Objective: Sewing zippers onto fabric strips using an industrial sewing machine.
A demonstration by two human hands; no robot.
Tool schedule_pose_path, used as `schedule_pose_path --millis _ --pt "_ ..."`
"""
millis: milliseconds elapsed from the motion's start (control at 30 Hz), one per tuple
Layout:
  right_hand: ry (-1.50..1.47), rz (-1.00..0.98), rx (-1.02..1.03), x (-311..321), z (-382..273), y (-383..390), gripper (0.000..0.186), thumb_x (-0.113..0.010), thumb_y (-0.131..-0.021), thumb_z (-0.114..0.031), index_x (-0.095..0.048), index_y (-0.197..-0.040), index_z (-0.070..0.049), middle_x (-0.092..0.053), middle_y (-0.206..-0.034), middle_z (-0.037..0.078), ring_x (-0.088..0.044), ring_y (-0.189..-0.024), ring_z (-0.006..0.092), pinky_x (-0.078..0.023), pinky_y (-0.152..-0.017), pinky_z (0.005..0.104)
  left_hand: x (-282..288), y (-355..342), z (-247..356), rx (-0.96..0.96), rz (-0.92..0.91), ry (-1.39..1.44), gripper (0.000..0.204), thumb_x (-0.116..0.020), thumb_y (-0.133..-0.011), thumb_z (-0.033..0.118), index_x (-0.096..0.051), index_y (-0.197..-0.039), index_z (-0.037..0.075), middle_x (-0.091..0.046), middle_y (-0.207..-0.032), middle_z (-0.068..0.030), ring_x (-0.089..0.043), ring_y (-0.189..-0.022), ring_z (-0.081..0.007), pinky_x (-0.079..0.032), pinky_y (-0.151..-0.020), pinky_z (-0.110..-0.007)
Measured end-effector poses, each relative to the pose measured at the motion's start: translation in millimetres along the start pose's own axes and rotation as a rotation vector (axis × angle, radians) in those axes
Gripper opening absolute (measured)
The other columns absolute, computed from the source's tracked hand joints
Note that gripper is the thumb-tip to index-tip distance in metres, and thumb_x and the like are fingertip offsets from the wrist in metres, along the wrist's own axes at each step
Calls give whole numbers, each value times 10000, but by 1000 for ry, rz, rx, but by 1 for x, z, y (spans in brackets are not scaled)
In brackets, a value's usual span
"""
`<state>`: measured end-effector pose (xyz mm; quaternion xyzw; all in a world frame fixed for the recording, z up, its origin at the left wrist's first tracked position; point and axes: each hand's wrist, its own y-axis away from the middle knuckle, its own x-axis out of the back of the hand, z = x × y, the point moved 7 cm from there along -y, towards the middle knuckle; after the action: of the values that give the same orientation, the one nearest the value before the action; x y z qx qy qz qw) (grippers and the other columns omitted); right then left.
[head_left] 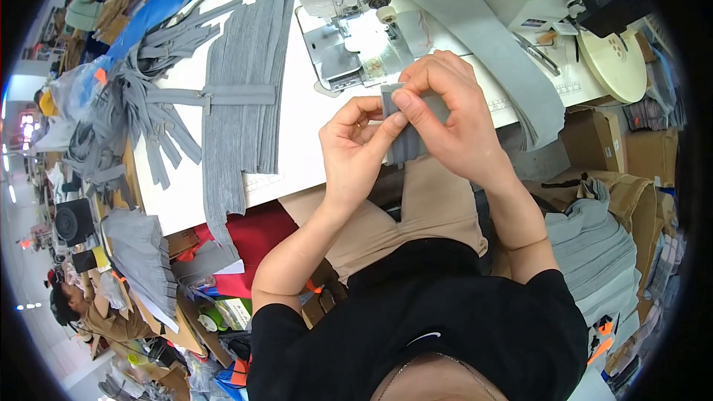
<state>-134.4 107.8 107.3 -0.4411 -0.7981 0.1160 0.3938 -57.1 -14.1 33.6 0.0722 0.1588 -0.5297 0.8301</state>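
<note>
In front of the sewing machine's lit needle area (364, 41), both hands hold a grey fabric piece (405, 148) at the table's front edge. My left hand (358, 150) pinches its left side between thumb and fingers. My right hand (451, 115) closes on its upper right part, the thumb near the top edge and the index finger bent. The fabric's lower end hangs toward my lap; part of it is hidden behind my fingers. A stack of long grey fabric strips (249, 52) lies to the left, with a grey zipper (249, 95) across it.
A tangle of grey zippers (160, 104) spreads over the table's left side. Long grey panels (494, 52) lie right of the machine, near tweezers (538, 56) and a pale round disc (613, 67). Piled fabric (594, 252) stands at lower right. Another person (96, 315) is at far left.
</note>
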Motion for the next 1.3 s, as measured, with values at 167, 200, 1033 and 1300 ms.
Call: schedule_pose_path --millis 167,200,1033,1300 --pt "127 69 96 -3 -9 -4 156 -723 -928 -150 -608 -857 -71 -620 -828 46 -567 -863 274 -406 -932 428 3 -2 -3 -52 -3 60 154 -765 -966 12 -708 -1089 -62 -739 -1013 -62 -666 -895 -64 -533 -777 -202" --pt "152 73 110 -3 -9 -4 161 -722 -927 -150 -601 -855 -73 -612 -826 46 -564 -864 279 -405 -936 432 3 -2 -2 -52 -4 59 154 -765 -966 12 -708 -1089 -62 -739 -1013 -62 -666 -895 -64 -533 -777 -202" --pt "39 -380 -371 -27 85 -41 243 -727 -860 -225 -700 -833 15 -687 -756 105 -646 -696 212 -522 -690 344 20 -25 -9 -44 96 -339 265 -787 -917 49 -720 -1172 17 -709 -1174 -72 -609 -942 -91 -474 -731 -236" --pt "377 -537 -228 -70 93 -59 251 -648 -807 -276 -718 -796 -36 -736 -786 112 -691 -761 333 -486 -916 427 27 -25 -11 -145 -34 -663 220 -760 -927 48 -753 -1147 58 -745 -1152 -21 -605 -936 -92 -447 -773 -245"
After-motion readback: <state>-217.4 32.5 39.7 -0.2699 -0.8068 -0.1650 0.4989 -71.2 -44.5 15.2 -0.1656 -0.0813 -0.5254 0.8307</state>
